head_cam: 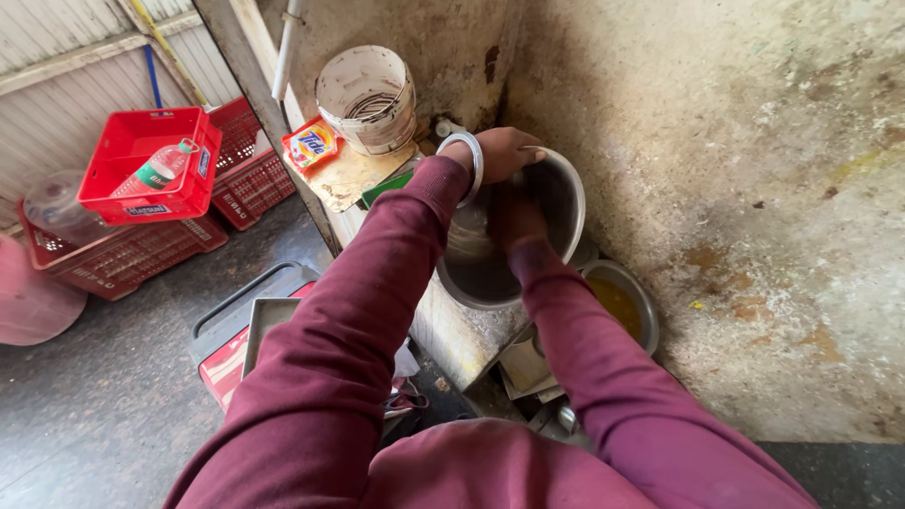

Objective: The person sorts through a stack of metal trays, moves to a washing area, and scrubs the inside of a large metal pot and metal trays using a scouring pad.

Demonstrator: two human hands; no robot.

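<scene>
Clearly the steel pot is tilted on the narrow ledge near its end by the wall corner, mouth toward the person. The left hand clamps its upper rim, fingers curled over the edge; the right hand is deep inside, and whether it grips anything cannot be told. A slip of the rim hold would likely send the pot down onto the steel bowl of yellowish liquid just below, spilling it.
</scene>
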